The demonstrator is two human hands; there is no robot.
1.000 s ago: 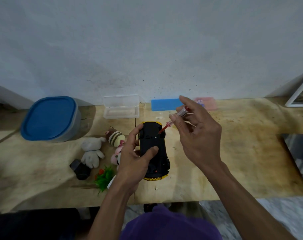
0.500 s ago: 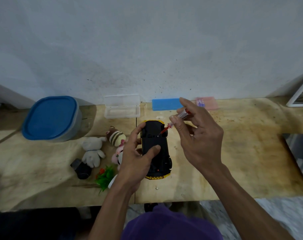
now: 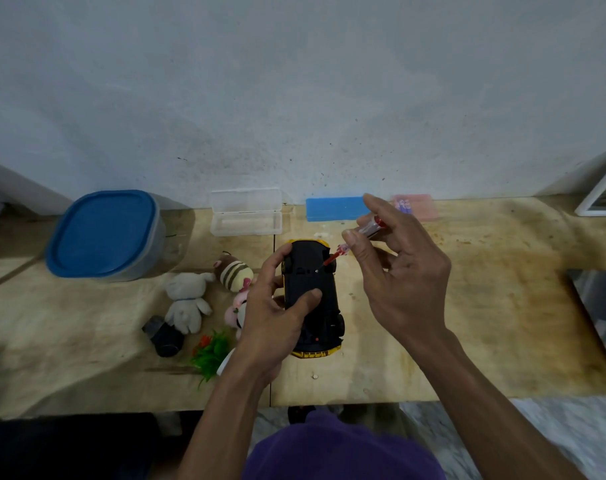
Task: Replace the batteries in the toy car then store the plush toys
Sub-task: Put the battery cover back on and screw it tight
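The toy car [image 3: 310, 296] lies upside down on the wooden table [image 3: 467, 323], black underside up, yellow body showing at its 12 and 6 o'clock ends. The left hand [image 3: 272, 317] holds it in a closed grip from the 9 o'clock side, thumb pressed across the underside and fingers wrapped over the far edge. The right hand [image 3: 398, 275] hovers at the car's 2 o'clock, its grip narrow, thumb and fingers pinching a small screwdriver [image 3: 355, 240] with a clear and red handle. The red shaft slants down toward 8 o'clock and its tip meets the underside near the car's far end.

Plush toys lie on the table at the car's 9 o'clock: a white plush [image 3: 187, 301], a striped brown plush [image 3: 234, 271] and a pink plush [image 3: 237, 306], the last partly hidden by the left hand. A dark cylindrical object [image 3: 164, 336] and a green plastic plant [image 3: 211, 351] lie at 8 o'clock. A blue-lidded container [image 3: 104, 235] stands at 10 o'clock. Against the wall at 12 o'clock sit an open clear case [image 3: 246, 213], a blue block [image 3: 334, 207] and a pink case [image 3: 419, 207]. A small screw [image 3: 315, 376] rests at the car's 6 o'clock.
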